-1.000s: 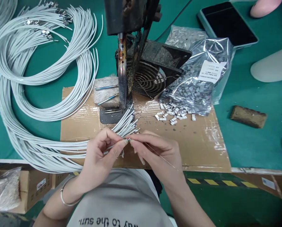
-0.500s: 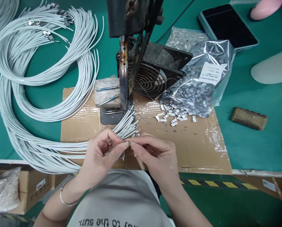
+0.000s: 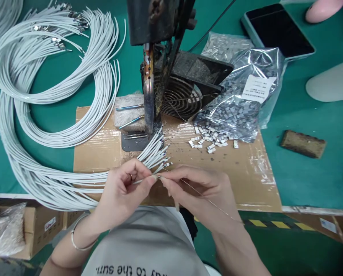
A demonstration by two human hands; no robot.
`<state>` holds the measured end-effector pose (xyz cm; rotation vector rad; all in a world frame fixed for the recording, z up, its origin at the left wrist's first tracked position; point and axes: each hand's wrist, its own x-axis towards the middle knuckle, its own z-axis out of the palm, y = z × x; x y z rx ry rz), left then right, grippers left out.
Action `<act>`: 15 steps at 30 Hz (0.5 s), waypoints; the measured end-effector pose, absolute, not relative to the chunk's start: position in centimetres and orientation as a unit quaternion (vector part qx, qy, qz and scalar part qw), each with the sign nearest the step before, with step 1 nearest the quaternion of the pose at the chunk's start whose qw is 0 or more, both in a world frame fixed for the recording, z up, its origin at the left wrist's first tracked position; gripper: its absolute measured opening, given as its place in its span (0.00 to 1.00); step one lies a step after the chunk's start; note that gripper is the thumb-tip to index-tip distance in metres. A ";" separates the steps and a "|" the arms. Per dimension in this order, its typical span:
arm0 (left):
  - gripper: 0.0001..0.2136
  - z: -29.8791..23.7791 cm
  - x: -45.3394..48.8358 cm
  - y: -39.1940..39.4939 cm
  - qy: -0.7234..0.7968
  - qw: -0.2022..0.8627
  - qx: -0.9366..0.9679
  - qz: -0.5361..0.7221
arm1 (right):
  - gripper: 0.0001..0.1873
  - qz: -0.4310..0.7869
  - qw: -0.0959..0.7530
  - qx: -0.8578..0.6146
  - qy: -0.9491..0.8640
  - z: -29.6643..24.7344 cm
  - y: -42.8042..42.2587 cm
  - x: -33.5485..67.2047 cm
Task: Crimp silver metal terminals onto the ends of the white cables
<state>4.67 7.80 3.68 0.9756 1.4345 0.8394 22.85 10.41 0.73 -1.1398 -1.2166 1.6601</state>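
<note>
White cable end (image 3: pixel 144 179) pinched between both hands' fingertips (image 3: pixel 153 178).

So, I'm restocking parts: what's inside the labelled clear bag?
Small silvery metal pieces fill the clear bag, some spilled onto the cardboard. Its white label hides those beneath.

Two hands at 6 o'clock, the left hand (image 3: pixel 122 191) and the right hand (image 3: pixel 206 191), pinch one white cable (image 3: pixel 144 179) between them. The looped cables (image 3: pixel 45 80) from 8 to 11 o'clock are too many to count. One cardboard sheet (image 3: pixel 246 172) lies on the counter (image 3: pixel 317 176). One fan (image 3: pixel 183 96) at 12 o'clock. Two clear bags of metal clips at 1 o'clock: a front bag (image 3: pixel 246 99) and a rear bag (image 3: pixel 223 46). Loose clips (image 3: pixel 208 140) at the centre, beyond counting. Two blue-tipped rods (image 3: pixel 129 107). One phone (image 3: pixel 277 28) at 2 o'clock, one brown block (image 3: pixel 302 143) at 3 o'clock, one bracelet (image 3: pixel 78 239) at 7 o'clock
</note>
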 end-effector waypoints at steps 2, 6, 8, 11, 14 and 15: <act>0.09 3.9 4.8 7.7 0.622 0.548 0.439 0.347 | 0.06 0.650 0.384 -0.452 -0.475 0.9 10.5 23.0; 0.09 3.8 5.0 7.2 0.624 0.516 0.476 0.344 | 0.05 0.632 0.414 -0.476 -0.450 1.0 10.1 22.4; 0.10 3.5 5.2 6.9 0.626 0.507 0.476 0.351 | 0.06 0.612 0.439 -0.491 -0.437 1.0 9.6 21.6; 0.11 3.0 5.5 6.7 0.631 0.508 0.448 0.377 | 0.07 0.573 0.479 -0.516 -0.421 0.7 8.7 20.2; 0.11 2.8 5.6 6.8 0.607 0.551 0.391 0.418 | 0.08 0.501 0.527 -0.519 -0.450 0.4 7.9 19.2; 0.10 2.8 5.5 6.9 0.594 0.571 0.368 0.430 | 0.10 0.476 0.536 -0.516 -0.469 0.3 7.8 19.0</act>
